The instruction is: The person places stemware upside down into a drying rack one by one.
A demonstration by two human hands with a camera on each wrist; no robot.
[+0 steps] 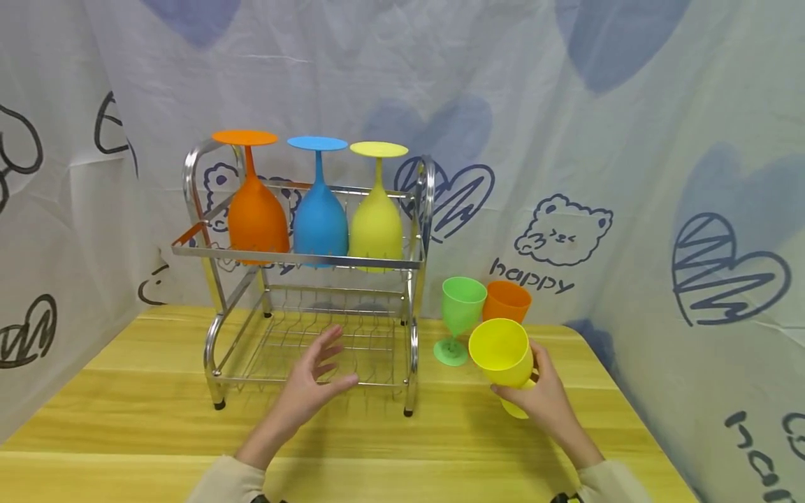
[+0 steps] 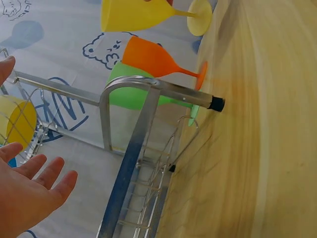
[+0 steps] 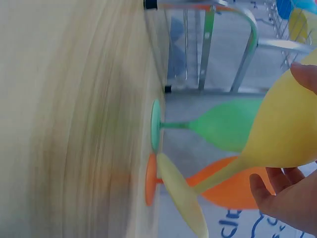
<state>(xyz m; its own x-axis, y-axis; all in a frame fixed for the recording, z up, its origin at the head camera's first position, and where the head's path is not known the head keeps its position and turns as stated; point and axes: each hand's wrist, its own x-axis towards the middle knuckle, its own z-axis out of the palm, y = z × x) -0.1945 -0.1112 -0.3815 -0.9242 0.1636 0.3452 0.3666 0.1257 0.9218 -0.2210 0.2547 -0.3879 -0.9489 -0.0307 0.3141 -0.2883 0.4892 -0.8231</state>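
Observation:
My right hand (image 1: 542, 392) grips a yellow goblet (image 1: 501, 353) around its bowl, mouth up and slightly tilted. In the right wrist view the foot of this yellow goblet (image 3: 282, 124) shows apart from the wooden surface. Behind it a green goblet (image 1: 464, 306) and an orange goblet (image 1: 506, 300) stand upright on the table. My left hand (image 1: 312, 377) holds nothing, its fingers spread in front of the lower tier of a metal rack (image 1: 295, 260). On the upper tier an orange goblet (image 1: 258, 216), a blue goblet (image 1: 321, 222) and a yellow goblet (image 1: 376, 227) sit upside down.
The rack's lower wire shelf (image 1: 333, 342) sits low over the wooden table (image 1: 377, 454). A printed white cloth (image 1: 629, 175) hangs behind the table and along both sides. The rack's right legs stand between the left hand and the green goblet.

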